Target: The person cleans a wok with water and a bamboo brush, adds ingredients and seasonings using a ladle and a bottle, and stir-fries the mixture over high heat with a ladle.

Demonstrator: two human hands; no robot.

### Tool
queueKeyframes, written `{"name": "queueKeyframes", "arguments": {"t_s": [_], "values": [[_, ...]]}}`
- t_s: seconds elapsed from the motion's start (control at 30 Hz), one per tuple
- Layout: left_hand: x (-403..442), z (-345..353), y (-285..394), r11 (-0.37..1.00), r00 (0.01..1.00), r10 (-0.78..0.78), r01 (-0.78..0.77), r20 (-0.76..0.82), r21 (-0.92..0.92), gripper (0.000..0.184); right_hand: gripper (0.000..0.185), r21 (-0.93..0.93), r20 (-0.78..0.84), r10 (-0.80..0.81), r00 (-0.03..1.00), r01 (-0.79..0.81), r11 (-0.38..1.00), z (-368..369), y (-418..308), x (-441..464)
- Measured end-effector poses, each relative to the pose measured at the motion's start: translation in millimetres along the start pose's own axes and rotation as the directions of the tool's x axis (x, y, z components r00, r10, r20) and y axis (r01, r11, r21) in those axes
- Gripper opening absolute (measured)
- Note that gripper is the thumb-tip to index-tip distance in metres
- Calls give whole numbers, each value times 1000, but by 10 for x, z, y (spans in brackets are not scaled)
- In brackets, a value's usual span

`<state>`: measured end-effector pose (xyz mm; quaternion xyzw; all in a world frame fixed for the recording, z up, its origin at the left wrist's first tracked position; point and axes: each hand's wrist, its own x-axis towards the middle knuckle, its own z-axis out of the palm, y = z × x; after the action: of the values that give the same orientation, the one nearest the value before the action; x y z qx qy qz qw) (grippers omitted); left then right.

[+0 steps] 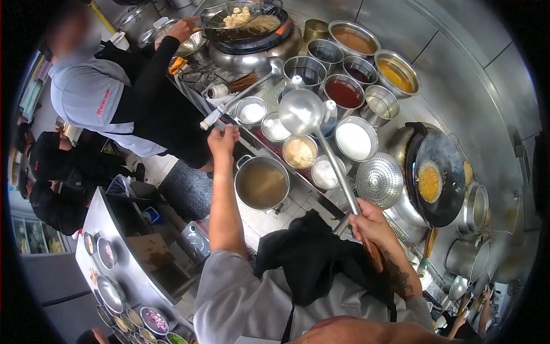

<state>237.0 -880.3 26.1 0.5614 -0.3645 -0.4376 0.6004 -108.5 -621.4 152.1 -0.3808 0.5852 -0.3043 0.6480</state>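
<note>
My right hand (371, 222) is closed around the wooden-ended handle of a long steel ladle (338, 166). The ladle's round bowl (301, 112) is over the seasoning pots, partly covering them. My left hand (223, 141) has its fingers curled together; whether anything small is in them is hidden. Just above it lies the white-wrapped end of a long metal handle (213, 117), apparently apart from my fingers. Close by are tins of white granules (251, 110) and a pale yellowish powder (299, 152). A two-handled pot of cloudy liquid (262, 183) stands below, right of my left forearm.
At right, a wok (444, 200) holds a golden egg-like round (429, 180), beside a perforated strainer (379, 180). Pots of red sauce (344, 92) and yellow liquid (395, 74) stand behind the ladle. A co-worker (114, 97) at upper left reaches toward another wok (246, 31).
</note>
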Motion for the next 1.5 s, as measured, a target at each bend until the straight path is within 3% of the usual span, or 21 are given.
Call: {"name": "queueKeyframes", "arguments": {"t_s": [0.03,0.07,0.13,0.17,0.27,0.4,0.47,0.53,0.63,0.73,0.83,1.03,1.23,1.5], "values": [[-43,39,176,998,999,47,-47,-17,-43,15,10,-26,5,15,1000,-15,1000,72,-79,29],[-67,45,313,970,977,211,-207,-23,127,15,17,-17,25,33,999,-33,999,81,-69,85],[-141,96,599,761,861,506,-476,56,440,16,34,5,59,75,995,-75,997,74,2,207],[-254,149,751,621,768,637,-563,66,545,15,35,102,90,61,994,-71,992,51,-2,224],[-467,157,922,621,773,633,-526,23,580,15,38,320,110,65,992,-97,942,74,-261,52],[-822,341,513,801,879,458,-471,129,369,14,45,362,38,0,999,-14,932,-64,-494,-294],[-976,560,96,787,869,418,-492,264,373,14,48,397,-22,-50,999,54,916,-161,-472,-439],[-1098,794,-79,667,763,528,-644,373,375,12,48,346,-101,-104,989,132,929,-218,-483,-549],[-1085,1043,-363,539,658,623,-753,423,376,10,48,278,-235,-130,963,195,940,-240,-432,-623],[-1083,1139,-476,566,713,511,-699,480,436,11,49,263,-295,-116,949,197,944,-279,-396,-716],[-1082,1187,-411,527,700,566,-713,435,462,13,49,283,-312,-88,946,180,942,-370,-302,-809],[-1024,1234,-545,545,711,520,-703,473,457,14,46,294,-353,-69,933,180,939,-454,-130,-903],[-1101,1192,-481,654,794,385,-595,472,467,14,46,327,-342,-48,938,166,930,-525,-57,-955],[-1162,1110,-332,814,891,284,-419,354,402,18,48,381,-267,-34,963,137,914,-641,23,-1022]]}}
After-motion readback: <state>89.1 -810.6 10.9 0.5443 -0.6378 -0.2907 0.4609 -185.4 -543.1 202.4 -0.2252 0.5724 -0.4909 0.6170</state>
